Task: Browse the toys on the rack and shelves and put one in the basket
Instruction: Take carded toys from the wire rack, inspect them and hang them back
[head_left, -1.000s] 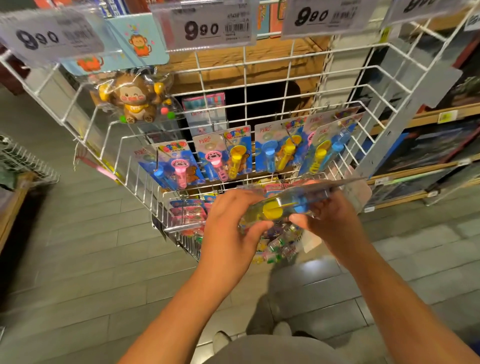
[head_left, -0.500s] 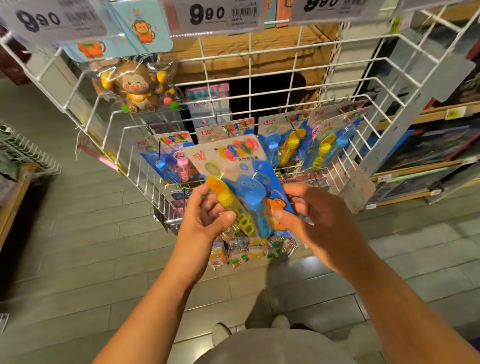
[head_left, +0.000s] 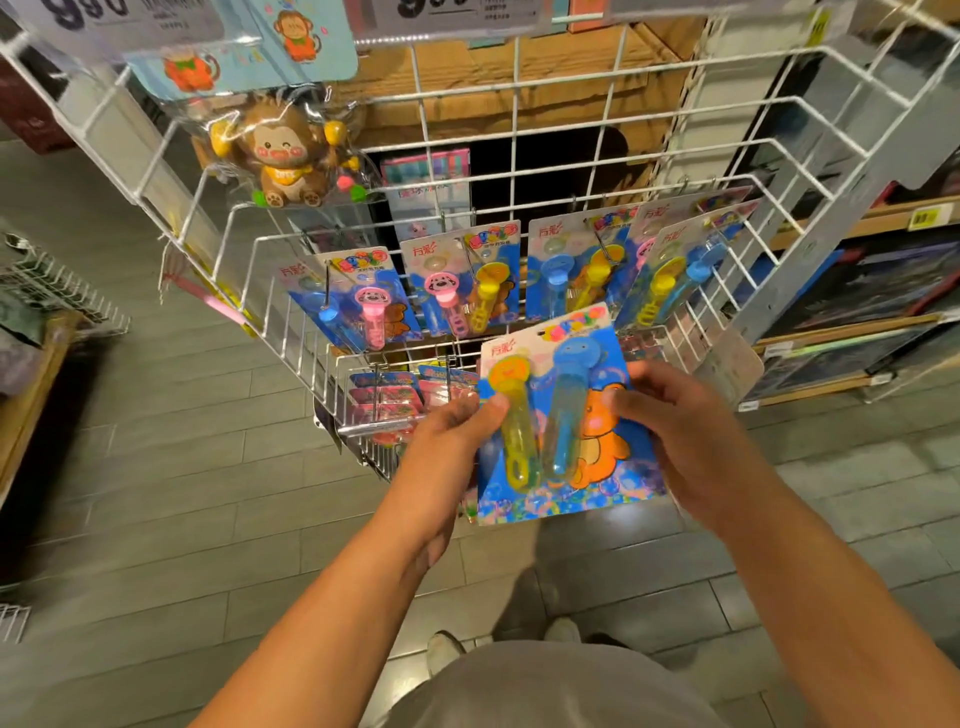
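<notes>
The blue carded two-wand bubble toy pack (head_left: 566, 415) sits between the left hand (head_left: 447, 441) and right hand (head_left: 685, 441), in front of the white wire display rack (head_left: 519, 218); similar carded bubble packs (head_left: 462, 283) hang behind it, a bagged brown plush monkey (head_left: 285, 156) upper left

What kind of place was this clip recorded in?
Most likely a shop's toy aisle: price tags clipped above a white wire rack, rows of carded bubble wands on hooks, and stocked shelves to the right.
</notes>
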